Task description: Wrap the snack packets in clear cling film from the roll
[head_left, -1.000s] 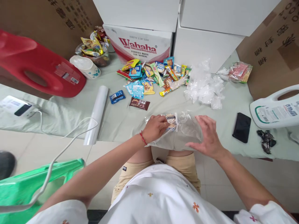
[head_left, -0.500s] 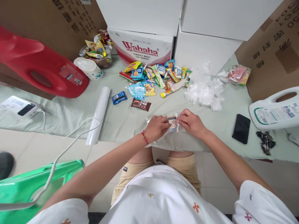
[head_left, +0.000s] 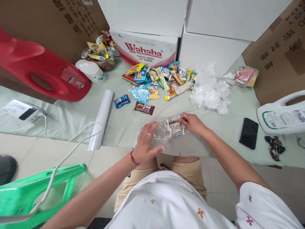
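Hands apart, one either side of the snack packets point(head_left: 175, 127). Left hand point(head_left: 145, 143) spread wide, thumb well away from fingers, fingertips at the loose end of the clear plastic point(head_left: 162, 133); touching or merely close, cannot tell. Right hand point(head_left: 193, 123) pinched on the packets' right-hand edge; how much plastic is caught in that pinch, hidden.

Largest first: cloth-covered table point(head_left: 124, 127), packets lying near its front edge. Firm backing, worth using; better to work low against it than in the air.

Next, the plastic, slack and puckered left of the packets. Looks thin: a light, even pull should suit it, a hard tug could split it or skew everything.

Smallest, the packets. Contents probably brittle, so best steadied by the edge, middle left unsqueezed.
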Demonstrator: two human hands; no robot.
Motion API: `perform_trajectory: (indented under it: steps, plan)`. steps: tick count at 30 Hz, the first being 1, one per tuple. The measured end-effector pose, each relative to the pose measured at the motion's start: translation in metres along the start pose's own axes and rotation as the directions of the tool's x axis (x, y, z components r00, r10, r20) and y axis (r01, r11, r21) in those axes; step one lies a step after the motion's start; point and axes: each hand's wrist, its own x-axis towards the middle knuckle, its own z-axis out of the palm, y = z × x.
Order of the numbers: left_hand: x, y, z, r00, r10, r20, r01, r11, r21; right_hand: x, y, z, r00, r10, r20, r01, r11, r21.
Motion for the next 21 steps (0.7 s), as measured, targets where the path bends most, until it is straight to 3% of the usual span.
perform_trajectory:
  steps: [3, 5, 7, 11, 13, 16, 17, 18, 19, 21]
  plan:
    - [-0.011, 0.021, 0.026, 0.997, 0.000, -0.075, 0.020, 0.965, 0.260, 0.001, -0.001, 0.000, 1.000, 0.008, -0.002, -0.008, 1.000, -0.008]
    - [-0.006, 0.021, 0.040, 0.988, -0.088, -0.127, 0.123, 0.948, 0.295, 0.000, -0.002, -0.001, 1.000, 0.013, 0.000, -0.013, 1.000, -0.006]
    - [0.004, 0.009, 0.046, 0.951, -0.235, -0.203, 0.280, 0.931, 0.235, 0.000, -0.002, -0.002, 1.000, 0.013, 0.010, -0.013, 1.000, 0.006]
    - [0.016, -0.037, 0.038, 0.828, -0.496, -0.261, 0.541, 0.829, 0.142, 0.002, -0.001, -0.002, 0.998, 0.025, 0.056, -0.028, 0.997, 0.067]
    - [0.016, -0.053, 0.028, 0.794, -0.510, -0.332, 0.583, 0.794, 0.174, 0.003, 0.001, -0.001, 0.997, 0.042, 0.057, -0.047, 0.995, 0.090]
    - [0.016, -0.047, 0.014, 0.749, -0.365, -0.553, 0.567, 0.785, 0.250, 0.005, 0.002, 0.000, 0.996, 0.065, 0.063, -0.072, 0.991, 0.115]
    - [0.017, -0.036, 0.012, 0.758, -0.292, -0.583, 0.523, 0.807, 0.275, 0.006, 0.002, 0.000, 0.995, 0.067, 0.069, -0.075, 0.990, 0.120]
    - [0.019, -0.023, 0.011, 0.797, -0.218, -0.563, 0.443, 0.845, 0.300, 0.006, 0.002, 0.001, 0.995, 0.067, 0.072, -0.075, 0.990, 0.121]
    - [0.022, -0.009, 0.013, 0.863, -0.136, -0.486, 0.321, 0.891, 0.322, 0.006, 0.001, 0.001, 0.995, 0.065, 0.070, -0.073, 0.990, 0.118]
    - [0.031, 0.014, 0.024, 0.982, 0.067, -0.175, -0.006, 0.945, 0.327, 0.006, 0.000, 0.000, 0.997, 0.048, 0.065, -0.056, 0.992, 0.113]
